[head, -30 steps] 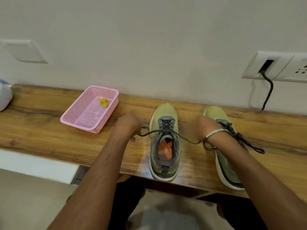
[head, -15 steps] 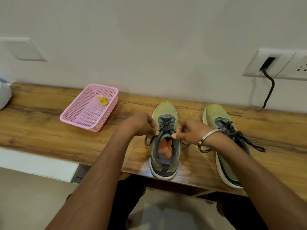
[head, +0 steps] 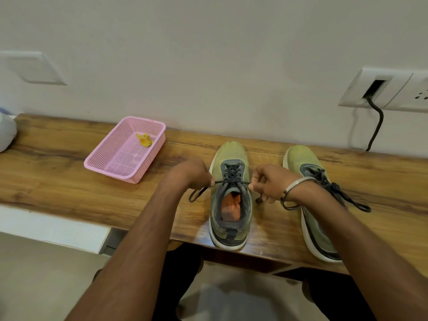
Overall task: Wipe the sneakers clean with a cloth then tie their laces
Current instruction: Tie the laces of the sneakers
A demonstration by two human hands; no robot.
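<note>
Pinching a dark lace end in each, my left hand (head: 193,173) and right hand (head: 268,183) pull the lace (head: 231,181) taut across the near olive sneaker (head: 230,198) on the wooden desk (head: 58,181). The other sneaker (head: 310,205) sits just right, laces loose. A pink basket (head: 126,149) holding a yellow cloth (head: 144,139) sits left.

1. Plain off-white wall (head: 208,54) all the way across the back.
2. Wood-grain shelf (head: 58,172) running along it, kinda glossy near the front edge.
3. White socket plate (head: 382,89) up on the right, black cable (head: 376,126) hanging from it down to the shelf.
4. Blank white plate (head: 32,68) on the left.
5. Beige floor (head: 41,281) below.
</note>
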